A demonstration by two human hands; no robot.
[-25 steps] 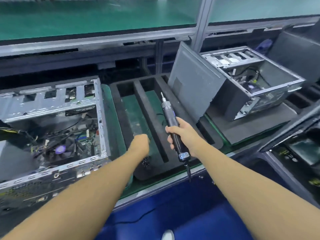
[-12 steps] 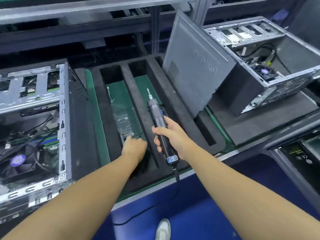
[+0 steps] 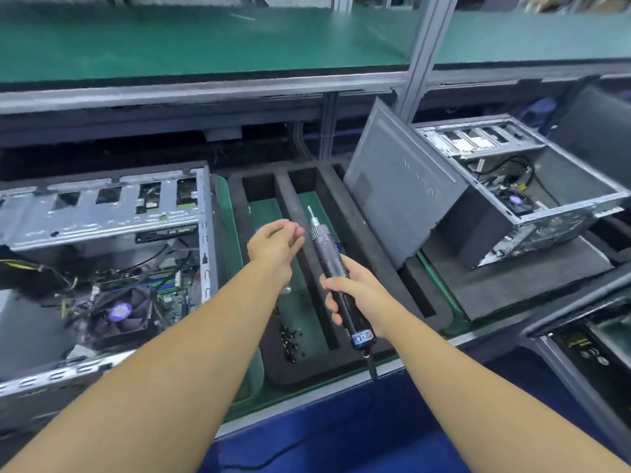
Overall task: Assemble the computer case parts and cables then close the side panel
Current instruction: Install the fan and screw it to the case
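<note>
While right hand [image 3: 358, 295] grips screwdriver [image 3: 329, 264] tip-up at centre, left hand [image 3: 275, 245] fingers [image 3: 294, 233] bunched near its tip, contents unclear. Open case [image 3: 102, 268] at 9 o'clock; side panel [image 3: 392, 192] leaning at 2 o'clock.

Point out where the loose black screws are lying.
In the head view, the black screws lie low at centre, in the near end of the left slot of the foam tray, just left of the electric screwdriver held in the right hand.

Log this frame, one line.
right hand: grips electric screwdriver | left hand: fingers bunched beside bit, contents unclear | screws: loose in foam tray
</note>
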